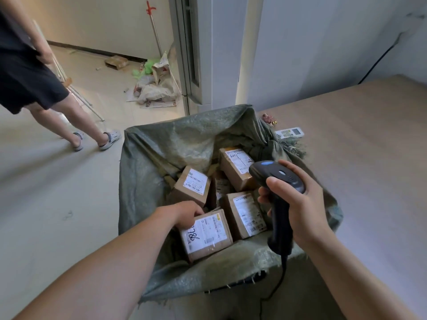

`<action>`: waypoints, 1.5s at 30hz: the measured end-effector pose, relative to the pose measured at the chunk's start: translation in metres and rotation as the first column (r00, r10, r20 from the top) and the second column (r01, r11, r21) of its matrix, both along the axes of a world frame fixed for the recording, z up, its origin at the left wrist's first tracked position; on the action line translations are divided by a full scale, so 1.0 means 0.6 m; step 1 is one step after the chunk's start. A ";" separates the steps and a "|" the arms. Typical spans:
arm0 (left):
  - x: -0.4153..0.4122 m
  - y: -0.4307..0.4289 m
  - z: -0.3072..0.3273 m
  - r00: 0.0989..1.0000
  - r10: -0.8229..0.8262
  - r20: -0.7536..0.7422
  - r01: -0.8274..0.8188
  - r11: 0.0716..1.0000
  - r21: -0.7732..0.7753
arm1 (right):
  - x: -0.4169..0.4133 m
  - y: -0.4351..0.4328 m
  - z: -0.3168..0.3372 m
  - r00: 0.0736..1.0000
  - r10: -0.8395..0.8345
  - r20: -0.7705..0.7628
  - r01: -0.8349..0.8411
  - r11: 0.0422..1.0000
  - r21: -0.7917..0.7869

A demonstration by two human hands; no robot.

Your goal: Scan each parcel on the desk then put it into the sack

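Down in the green woven sack (pixel 161 158), left hand (pixel 187 213) gripping a brown cardboard parcel (pixel 208 236), label up, long axis seemingly left-right, right hand (pixel 300 204) clasping a black handheld scanner (pixel 278 177), head aimed left.

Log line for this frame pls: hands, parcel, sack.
left hand: grips labelled parcel, inside sack | right hand: holds scanner over sack | other parcels: in sack | desk: remote control

Parcels (pixel 246 213) lie in the sack (pixel 150 158), set at the desk's (pixel 358 158) left edge; a remote control (pixel 290 132) lies on the desk by that edge, behind the sack
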State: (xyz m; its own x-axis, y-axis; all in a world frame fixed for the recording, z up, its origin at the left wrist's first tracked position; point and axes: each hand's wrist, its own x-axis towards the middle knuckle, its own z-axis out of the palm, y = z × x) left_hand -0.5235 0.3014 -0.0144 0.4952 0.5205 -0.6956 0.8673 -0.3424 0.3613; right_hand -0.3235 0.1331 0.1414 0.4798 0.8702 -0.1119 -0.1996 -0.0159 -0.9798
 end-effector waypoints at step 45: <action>0.759 -1.057 0.252 0.311 -0.899 0.307 0.523 0.432 0.735 | 0.255 -1.129 0.110 0.261 -0.959 0.107 0.937 0.279 0.211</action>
